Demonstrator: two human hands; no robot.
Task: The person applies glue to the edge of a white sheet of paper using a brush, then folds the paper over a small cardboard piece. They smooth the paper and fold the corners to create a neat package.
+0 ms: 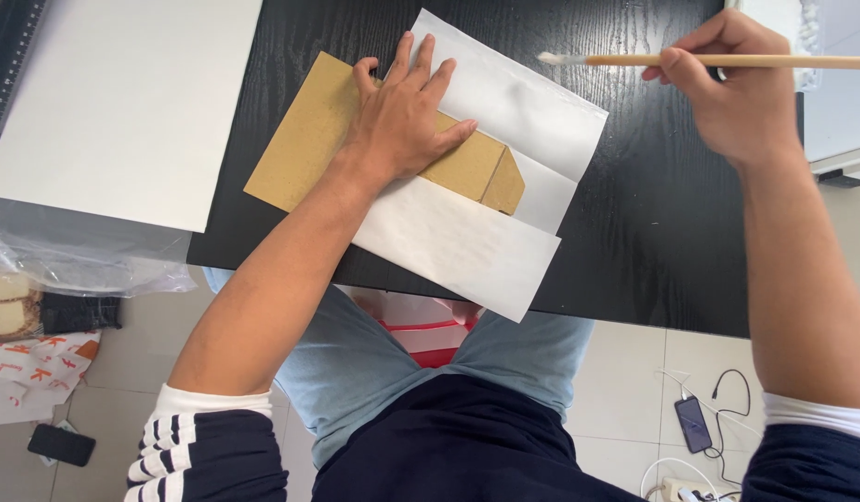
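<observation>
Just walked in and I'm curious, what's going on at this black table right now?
A person seated at a black table presses the left hand flat on a brown cardboard piece that lies on a folded sheet of white paper. The right hand holds a wooden-handled brush up above the table, its pale tip pointing left, clear of the paper. A larger white sheet and a dark ruler lie to the left.

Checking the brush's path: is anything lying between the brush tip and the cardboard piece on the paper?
Only the left hand, pressed flat on the cardboard piece. Between the brush tip and it lies bare white paper; the right hand holds the brush above.
</observation>
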